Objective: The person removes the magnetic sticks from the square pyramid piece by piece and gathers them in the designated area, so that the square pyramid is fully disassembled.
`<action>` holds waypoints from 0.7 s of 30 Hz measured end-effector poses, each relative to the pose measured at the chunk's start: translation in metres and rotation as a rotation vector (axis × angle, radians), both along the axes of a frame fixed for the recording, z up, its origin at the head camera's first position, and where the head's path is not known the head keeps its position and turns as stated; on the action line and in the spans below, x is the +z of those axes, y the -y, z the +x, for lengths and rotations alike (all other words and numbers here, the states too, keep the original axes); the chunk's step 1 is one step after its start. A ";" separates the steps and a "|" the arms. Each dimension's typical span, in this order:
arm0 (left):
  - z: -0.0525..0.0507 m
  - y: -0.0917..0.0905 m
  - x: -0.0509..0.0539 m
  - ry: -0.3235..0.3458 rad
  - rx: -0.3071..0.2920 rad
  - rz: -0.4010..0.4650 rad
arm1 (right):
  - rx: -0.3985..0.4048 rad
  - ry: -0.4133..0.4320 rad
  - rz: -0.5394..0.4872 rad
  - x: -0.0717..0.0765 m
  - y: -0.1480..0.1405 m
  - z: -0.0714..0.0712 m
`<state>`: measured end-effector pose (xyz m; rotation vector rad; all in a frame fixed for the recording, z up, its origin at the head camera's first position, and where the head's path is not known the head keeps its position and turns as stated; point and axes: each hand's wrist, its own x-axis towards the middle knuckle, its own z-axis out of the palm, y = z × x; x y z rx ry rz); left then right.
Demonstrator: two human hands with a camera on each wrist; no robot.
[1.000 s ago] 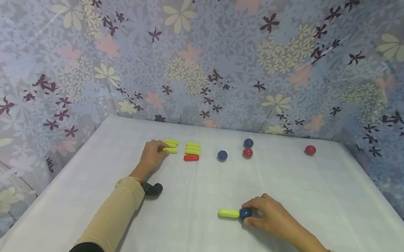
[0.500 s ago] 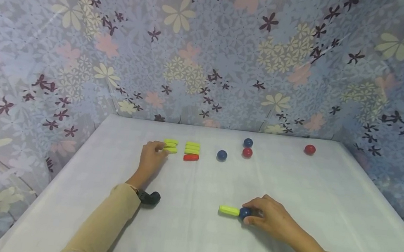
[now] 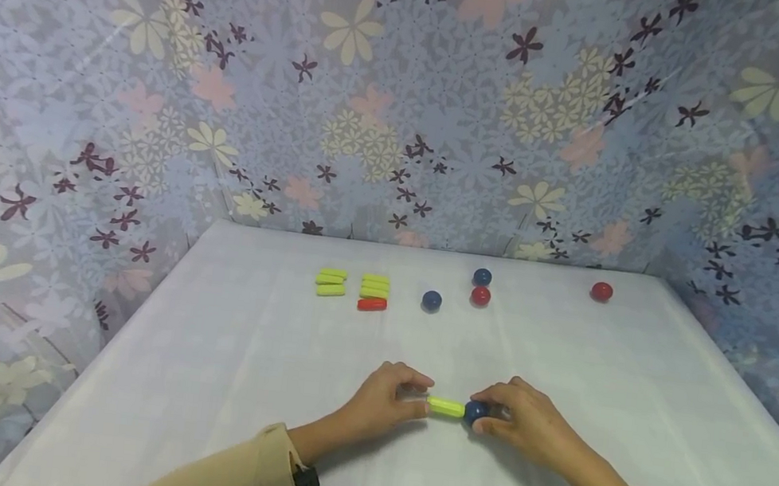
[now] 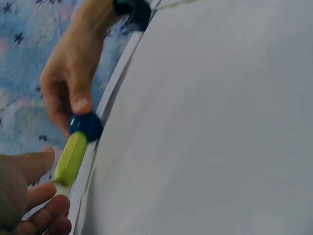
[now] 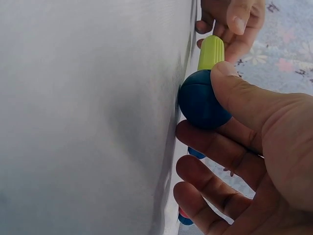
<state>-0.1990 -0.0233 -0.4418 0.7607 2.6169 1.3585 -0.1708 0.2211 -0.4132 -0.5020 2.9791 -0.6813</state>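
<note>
My right hand [image 3: 529, 421] pinches a dark blue ball [image 5: 203, 100] between thumb and fingers. A yellow-green ridged rod [image 3: 446, 407] is joined to the ball and points left. At the rod's free end is my left hand [image 3: 382, 398], thumb and fingers spread apart. In the left wrist view, a small gap shows between the left thumb [image 4: 41, 164] and the rod's tip. The right wrist view shows the left hand's thumb and fingers beyond the tip, not closed on it.
Several yellow-green rods [image 3: 330, 290] lie in two groups at the back left, with a red rod [image 3: 372, 304] in front of one. Behind the hands are two loose blue balls [image 3: 432, 301] and a red ball [image 3: 480, 296]. Another red ball [image 3: 601, 291] sits at the far right.
My left hand has left the rods at the back left and come forward and right to the joined rod's end. The right hand stays put with the blue ball.
</note>
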 end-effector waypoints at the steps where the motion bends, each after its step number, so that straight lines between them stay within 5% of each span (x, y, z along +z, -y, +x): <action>1: 0.002 -0.004 0.000 0.006 -0.003 -0.007 | -0.005 0.001 0.002 0.000 0.000 0.000; 11: 0.005 -0.021 -0.006 -0.031 0.023 -0.073 | 0.032 -0.040 -0.017 -0.001 -0.001 0.002; 21: 0.003 -0.018 -0.003 -0.017 0.034 -0.065 | 0.085 -0.088 -0.008 -0.002 -0.004 0.001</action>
